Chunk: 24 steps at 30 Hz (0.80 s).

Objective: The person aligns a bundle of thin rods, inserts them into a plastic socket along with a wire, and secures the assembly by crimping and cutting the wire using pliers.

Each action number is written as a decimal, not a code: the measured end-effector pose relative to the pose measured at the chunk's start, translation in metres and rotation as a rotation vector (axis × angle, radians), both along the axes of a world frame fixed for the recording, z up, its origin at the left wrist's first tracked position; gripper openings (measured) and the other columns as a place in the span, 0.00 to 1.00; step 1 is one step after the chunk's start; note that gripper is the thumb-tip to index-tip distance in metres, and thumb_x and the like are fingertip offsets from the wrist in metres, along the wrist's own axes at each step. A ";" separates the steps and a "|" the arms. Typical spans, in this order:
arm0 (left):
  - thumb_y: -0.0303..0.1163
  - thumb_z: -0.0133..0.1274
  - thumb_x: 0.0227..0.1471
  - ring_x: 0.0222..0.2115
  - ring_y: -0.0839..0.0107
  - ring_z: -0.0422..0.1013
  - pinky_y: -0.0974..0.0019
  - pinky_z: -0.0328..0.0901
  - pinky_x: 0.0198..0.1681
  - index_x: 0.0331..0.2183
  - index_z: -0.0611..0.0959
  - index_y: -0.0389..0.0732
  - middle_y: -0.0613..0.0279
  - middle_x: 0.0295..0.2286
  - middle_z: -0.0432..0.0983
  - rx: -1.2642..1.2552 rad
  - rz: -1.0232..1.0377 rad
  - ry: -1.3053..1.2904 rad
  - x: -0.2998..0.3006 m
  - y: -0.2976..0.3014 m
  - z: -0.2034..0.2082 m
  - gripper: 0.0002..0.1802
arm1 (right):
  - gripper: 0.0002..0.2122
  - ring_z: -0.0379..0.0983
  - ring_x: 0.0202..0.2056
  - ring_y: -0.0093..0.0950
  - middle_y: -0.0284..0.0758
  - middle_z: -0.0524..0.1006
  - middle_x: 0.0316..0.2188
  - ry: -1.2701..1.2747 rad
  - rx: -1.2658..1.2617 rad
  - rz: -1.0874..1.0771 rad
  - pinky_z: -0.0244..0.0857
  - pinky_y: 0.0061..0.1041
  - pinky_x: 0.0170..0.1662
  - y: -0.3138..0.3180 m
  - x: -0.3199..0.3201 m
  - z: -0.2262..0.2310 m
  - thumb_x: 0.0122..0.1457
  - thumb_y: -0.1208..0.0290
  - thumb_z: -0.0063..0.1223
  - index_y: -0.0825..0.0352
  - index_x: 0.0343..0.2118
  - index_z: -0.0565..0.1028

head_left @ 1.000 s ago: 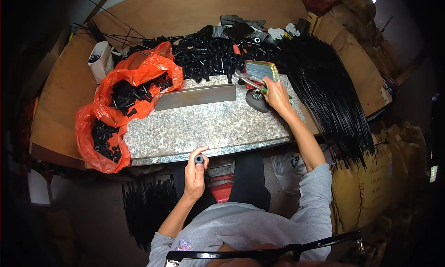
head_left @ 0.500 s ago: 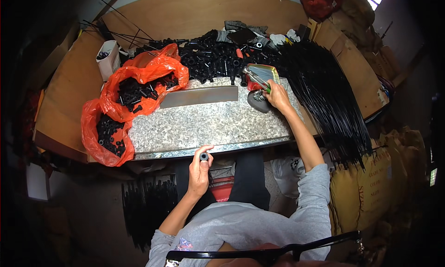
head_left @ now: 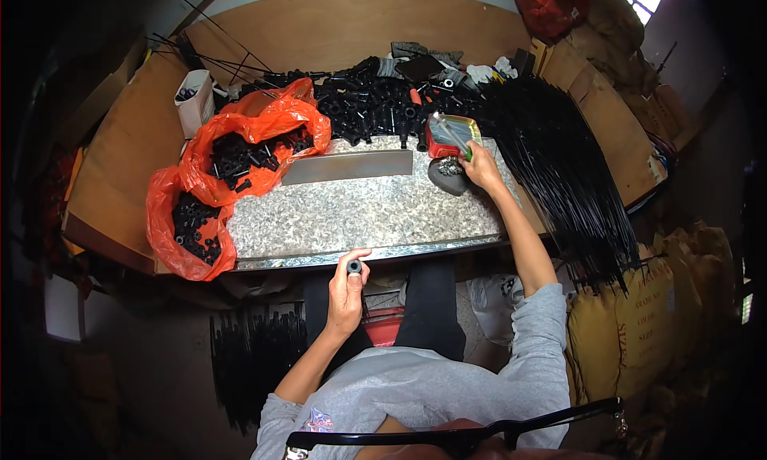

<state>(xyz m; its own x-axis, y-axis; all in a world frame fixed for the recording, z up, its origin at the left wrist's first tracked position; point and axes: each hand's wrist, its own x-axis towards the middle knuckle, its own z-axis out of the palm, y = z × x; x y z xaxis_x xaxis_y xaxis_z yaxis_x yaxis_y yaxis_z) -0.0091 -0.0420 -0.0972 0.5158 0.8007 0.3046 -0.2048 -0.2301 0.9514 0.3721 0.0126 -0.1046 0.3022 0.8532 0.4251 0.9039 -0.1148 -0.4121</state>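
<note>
My left hand (head_left: 347,296), in front of the table's near edge, is closed around a black tubular part (head_left: 354,266) whose round hollow end faces up. My right hand (head_left: 482,168) grips a tool with a green handle and a silvery shaft (head_left: 452,134). Its head is smeared by motion, so its kind is unclear. The tool slants over a red tin with a yellow rim (head_left: 477,127). Below my right hand sits a dark round dish (head_left: 447,182) with a heap of small shiny metal pieces (head_left: 450,165).
A flat metal bar (head_left: 348,167) lies on the speckled stone slab (head_left: 351,217). Orange plastic bags (head_left: 204,190) of small black parts stand at the left. Black tubular parts (head_left: 367,108) pile up at the back. A bundle of long black rods (head_left: 559,156) overhangs the right edge.
The tool's head has swung slightly right and down over the red tin, with my right hand barely shifting. My left hand keeps its hold. The whole view has shifted a little.
</note>
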 end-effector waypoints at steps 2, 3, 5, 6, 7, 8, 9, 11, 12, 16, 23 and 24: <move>0.47 0.34 0.57 0.20 0.80 0.52 0.76 0.51 0.24 0.42 0.68 0.36 0.68 0.19 0.59 0.036 0.038 -0.012 0.002 0.000 0.001 0.24 | 0.07 0.68 0.20 0.32 0.37 0.70 0.17 0.322 0.016 0.074 0.60 0.29 0.23 -0.004 0.004 -0.004 0.49 0.76 0.52 0.67 0.28 0.66; 0.47 0.34 0.57 0.20 0.80 0.52 0.76 0.51 0.24 0.42 0.68 0.36 0.68 0.19 0.59 0.035 0.032 -0.013 0.004 0.001 0.001 0.24 | 0.06 0.65 0.17 0.24 0.31 0.67 0.15 0.644 0.036 0.147 0.58 0.23 0.20 -0.007 0.005 -0.004 0.50 0.77 0.52 0.66 0.27 0.65; 0.47 0.34 0.57 0.20 0.80 0.53 0.75 0.51 0.24 0.42 0.68 0.36 0.68 0.19 0.59 0.030 0.046 -0.009 0.000 0.002 -0.002 0.24 | 0.06 0.58 0.17 0.14 0.24 0.64 0.17 0.924 -0.053 0.122 0.54 0.16 0.19 -0.017 -0.031 0.029 0.52 0.78 0.50 0.62 0.27 0.64; 0.47 0.34 0.57 0.20 0.80 0.53 0.75 0.51 0.24 0.42 0.68 0.36 0.68 0.19 0.59 0.037 0.041 -0.012 0.000 0.002 -0.001 0.24 | 0.06 0.58 0.17 0.14 0.25 0.64 0.17 1.073 -0.058 0.108 0.53 0.15 0.19 -0.020 -0.035 0.033 0.52 0.78 0.50 0.62 0.27 0.64; 0.47 0.34 0.57 0.20 0.80 0.53 0.75 0.51 0.24 0.42 0.68 0.36 0.68 0.19 0.59 0.037 0.040 -0.011 0.000 0.002 0.000 0.24 | 0.06 0.59 0.17 0.15 0.27 0.65 0.18 1.224 -0.063 0.095 0.52 0.14 0.18 -0.023 -0.041 0.038 0.53 0.78 0.49 0.62 0.27 0.64; 0.47 0.34 0.57 0.20 0.80 0.53 0.76 0.51 0.25 0.43 0.68 0.36 0.68 0.19 0.59 0.029 0.030 -0.010 0.000 0.002 0.000 0.24 | 0.07 0.59 0.18 0.14 0.28 0.67 0.20 1.372 -0.034 0.131 0.53 0.13 0.18 -0.030 -0.049 0.040 0.53 0.78 0.49 0.62 0.27 0.63; 0.47 0.34 0.57 0.21 0.80 0.53 0.76 0.52 0.25 0.43 0.68 0.36 0.67 0.20 0.60 0.019 0.026 -0.005 -0.001 0.003 0.002 0.24 | 0.07 0.59 0.19 0.14 0.30 0.69 0.23 1.455 -0.024 0.187 0.54 0.13 0.19 -0.035 -0.058 0.042 0.53 0.78 0.49 0.62 0.30 0.63; 0.46 0.34 0.58 0.21 0.80 0.54 0.76 0.52 0.26 0.43 0.68 0.36 0.68 0.20 0.60 0.011 0.033 -0.015 0.002 0.003 0.005 0.23 | 0.07 0.60 0.20 0.14 0.33 0.70 0.28 1.608 -0.043 0.305 0.55 0.13 0.21 -0.047 -0.082 0.043 0.54 0.78 0.49 0.64 0.32 0.63; 0.45 0.35 0.58 0.21 0.80 0.54 0.76 0.53 0.26 0.43 0.68 0.36 0.68 0.21 0.61 0.009 0.038 -0.027 0.004 0.003 0.006 0.22 | 0.07 0.60 0.20 0.14 0.34 0.69 0.29 1.657 -0.061 0.355 0.55 0.13 0.21 -0.053 -0.099 0.044 0.54 0.78 0.49 0.64 0.33 0.63; 0.32 0.43 0.55 0.23 0.83 0.54 0.79 0.54 0.27 0.45 0.69 0.36 0.71 0.22 0.60 -0.098 -0.013 0.000 0.008 0.006 0.015 0.16 | 0.08 0.59 0.21 0.14 0.35 0.69 0.33 1.668 -0.164 0.533 0.55 0.14 0.23 -0.079 -0.171 0.055 0.54 0.77 0.49 0.64 0.33 0.62; 0.36 0.50 0.51 0.28 0.84 0.57 0.81 0.54 0.35 0.46 0.68 0.36 0.73 0.25 0.61 -0.137 -0.025 -0.103 0.004 0.006 0.017 0.22 | 0.09 0.56 0.21 0.14 0.27 0.64 0.23 1.556 -0.282 0.768 0.53 0.14 0.24 -0.087 -0.230 0.058 0.54 0.70 0.51 0.65 0.29 0.63; 0.36 0.50 0.51 0.28 0.84 0.57 0.81 0.54 0.34 0.46 0.68 0.36 0.73 0.25 0.61 -0.136 -0.024 -0.106 0.002 0.006 0.017 0.22 | 0.09 0.57 0.22 0.14 0.27 0.64 0.23 1.466 -0.248 0.780 0.54 0.15 0.25 -0.085 -0.232 0.057 0.54 0.70 0.51 0.65 0.29 0.63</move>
